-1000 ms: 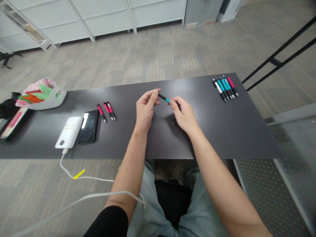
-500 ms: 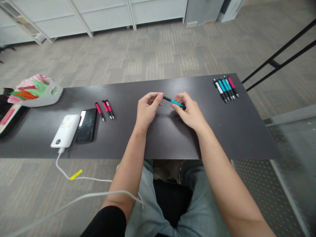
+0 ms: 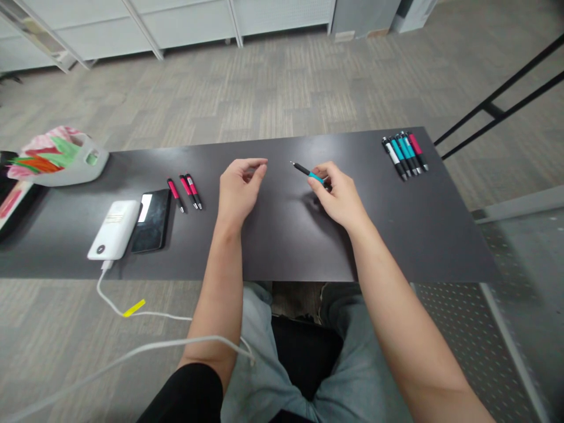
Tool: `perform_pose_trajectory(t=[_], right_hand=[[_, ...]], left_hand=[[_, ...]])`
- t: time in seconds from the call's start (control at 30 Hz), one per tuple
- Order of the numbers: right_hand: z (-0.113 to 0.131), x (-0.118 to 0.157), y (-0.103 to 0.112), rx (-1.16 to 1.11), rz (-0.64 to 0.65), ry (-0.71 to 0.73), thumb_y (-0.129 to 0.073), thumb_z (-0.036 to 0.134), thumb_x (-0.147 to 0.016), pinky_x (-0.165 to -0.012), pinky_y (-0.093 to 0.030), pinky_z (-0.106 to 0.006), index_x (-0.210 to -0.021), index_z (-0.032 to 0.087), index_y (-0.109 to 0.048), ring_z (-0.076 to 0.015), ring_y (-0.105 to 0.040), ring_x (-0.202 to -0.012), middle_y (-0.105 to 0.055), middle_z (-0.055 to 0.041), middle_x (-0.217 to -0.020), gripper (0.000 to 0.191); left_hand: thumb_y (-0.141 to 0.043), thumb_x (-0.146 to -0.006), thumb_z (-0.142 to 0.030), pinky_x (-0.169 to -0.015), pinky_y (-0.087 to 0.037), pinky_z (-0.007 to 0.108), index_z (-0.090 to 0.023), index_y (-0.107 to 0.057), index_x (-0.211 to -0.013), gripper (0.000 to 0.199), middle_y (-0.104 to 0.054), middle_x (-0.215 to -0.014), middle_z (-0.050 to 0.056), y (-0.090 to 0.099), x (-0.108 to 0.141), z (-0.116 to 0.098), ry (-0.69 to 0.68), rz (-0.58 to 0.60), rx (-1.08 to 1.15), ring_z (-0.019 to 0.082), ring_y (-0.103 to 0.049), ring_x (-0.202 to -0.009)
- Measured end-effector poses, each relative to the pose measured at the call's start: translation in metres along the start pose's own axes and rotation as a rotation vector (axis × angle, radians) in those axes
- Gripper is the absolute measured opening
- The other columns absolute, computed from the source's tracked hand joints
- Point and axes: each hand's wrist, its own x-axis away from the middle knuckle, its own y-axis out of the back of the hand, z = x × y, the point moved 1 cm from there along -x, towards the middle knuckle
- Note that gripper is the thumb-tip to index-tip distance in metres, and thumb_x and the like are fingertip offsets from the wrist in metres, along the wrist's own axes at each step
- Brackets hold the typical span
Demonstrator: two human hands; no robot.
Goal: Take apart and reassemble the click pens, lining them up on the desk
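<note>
My right hand (image 3: 337,191) holds a teal and black pen (image 3: 303,169) above the table. The pen points up and left, and its thin, narrow tip is exposed. To the left of that tip, apart from it, is my left hand (image 3: 240,191), thumb and forefinger brought close together; whether something small sits between them is too small to tell. Three red and black pens (image 3: 188,191) lie left of my left hand. At the far right of the table, white, teal and red pens (image 3: 405,154) lie side by side.
On the dark table (image 3: 282,247), a black phone (image 3: 152,223) lies beside a white power bank (image 3: 114,229) with a white cable (image 3: 163,315) hanging off the front edge. A white basket (image 3: 90,164) with colourful items stands at the far left.
My left hand has moved left, away from the pen, uncovering its tip. My right hand still holds the pen in nearly the same place. The view has shifted slightly.
</note>
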Motion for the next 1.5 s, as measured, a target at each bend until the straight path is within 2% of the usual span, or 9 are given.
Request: perform_pose_trajectory(t=[0.27, 0.57, 0.7, 0.8, 0.97, 1.07, 1.17, 1.33, 1.5], right_hand=[[0.005, 0.001, -0.001, 0.051, 0.075, -0.004, -0.077, 0.061, -0.120, -0.102, -0.067, -0.051, -0.120, 0.033, -0.081, -0.0383, -0.083, -0.112, -0.092, -0.0106, -0.119, 0.029], [0.016, 0.000, 0.003, 0.016, 0.160, -0.023, -0.077, 0.063, -0.119, -0.103, -0.064, -0.049, -0.114, 0.031, -0.080, -0.0363, -0.080, -0.107, -0.090, -0.0100, -0.114, 0.032], [0.027, -0.001, 0.001, -0.108, 0.192, -0.049, -0.076, 0.079, -0.120, -0.100, -0.062, -0.047, -0.111, 0.032, -0.079, -0.0317, -0.073, -0.096, -0.080, -0.0046, -0.097, 0.048], [0.043, 0.002, -0.006, -0.335, 0.195, -0.139, -0.074, 0.094, -0.117, -0.082, -0.056, -0.041, -0.112, 0.032, -0.079, -0.0260, -0.062, -0.083, -0.065, -0.0007, -0.087, 0.063], [0.073, 0.011, -0.019, -0.663, 0.344, -0.316, -0.077, 0.102, -0.110, -0.059, -0.034, -0.039, -0.109, 0.032, -0.076, -0.0206, -0.038, -0.067, -0.043, 0.0035, -0.080, 0.069], [0.081, 0.013, -0.022, -0.762, 0.405, -0.387, -0.079, 0.100, -0.110, -0.058, -0.026, -0.038, -0.104, 0.032, -0.069, -0.0181, -0.027, -0.064, -0.036, 0.0062, -0.078, 0.069], [0.079, 0.011, -0.026, -0.749, 0.366, -0.377, -0.079, 0.105, -0.107, -0.055, -0.024, -0.036, -0.103, 0.033, -0.063, -0.0170, -0.023, -0.063, -0.033, 0.0081, -0.076, 0.073], [0.063, 0.006, -0.036, -0.546, 0.242, -0.271, -0.066, 0.113, -0.108, -0.055, -0.042, -0.039, -0.105, 0.035, -0.066, -0.0226, -0.044, -0.065, -0.044, 0.0030, -0.079, 0.078], [0.057, 0.006, -0.037, -0.256, 0.120, -0.100, -0.053, 0.101, -0.123, -0.090, -0.067, -0.045, -0.114, 0.033, -0.073, -0.0319, -0.077, -0.099, -0.071, -0.0064, -0.098, 0.072]], left_hand=[[-0.094, -0.103, -0.017, -0.098, -0.064, 0.044, -0.031, -0.097, -0.110, 0.016, -0.095, -0.105, 0.004, 0.012, 0.007, 0.006, 0.105, 0.241, -0.482, 0.031, -0.085, -0.098], [-0.099, -0.098, -0.022, -0.099, -0.066, 0.047, -0.027, -0.098, -0.108, 0.011, -0.089, -0.115, 0.007, 0.008, 0.001, 0.030, 0.122, 0.292, -0.434, 0.028, -0.077, -0.091], [-0.112, -0.089, -0.027, -0.109, -0.071, 0.048, -0.028, -0.098, -0.127, 0.040, -0.086, -0.144, 0.010, 0.009, 0.000, 0.029, 0.022, 0.239, -0.235, 0.027, -0.081, -0.103], [-0.111, -0.103, -0.054, -0.117, -0.072, 0.049, -0.032, -0.095, -0.145, 0.050, -0.090, -0.153, 0.011, 0.007, 0.000, 0.012, -0.125, 0.283, 0.122, 0.032, -0.088, -0.126], [-0.097, -0.109, -0.090, -0.104, -0.079, 0.049, -0.033, -0.100, -0.138, 0.064, -0.099, -0.133, 0.014, -0.005, 0.007, -0.017, -0.054, 0.372, 0.507, 0.036, -0.095, -0.126], [-0.103, -0.106, -0.086, -0.095, -0.081, 0.045, -0.031, -0.100, -0.129, 0.060, -0.100, -0.121, 0.013, -0.015, 0.013, -0.026, 0.049, 0.408, 0.615, 0.034, -0.098, -0.114], [-0.108, -0.107, -0.073, -0.097, -0.081, 0.042, -0.027, -0.095, -0.112, 0.048, -0.099, -0.109, 0.010, -0.028, 0.016, -0.032, 0.111, 0.309, 0.648, 0.031, -0.098, -0.110], [-0.103, -0.114, -0.068, -0.089, -0.078, 0.039, -0.027, -0.091, -0.110, 0.043, -0.097, -0.105, 0.009, -0.052, 0.021, -0.035, 0.139, 0.106, 0.628, 0.029, -0.096, -0.106], [-0.098, -0.118, -0.072, -0.089, -0.076, 0.039, -0.027, -0.090, -0.110, 0.046, -0.096, -0.106, 0.008, -0.062, 0.029, -0.033, 0.106, 0.010, 0.614, 0.028, -0.095, -0.107]])
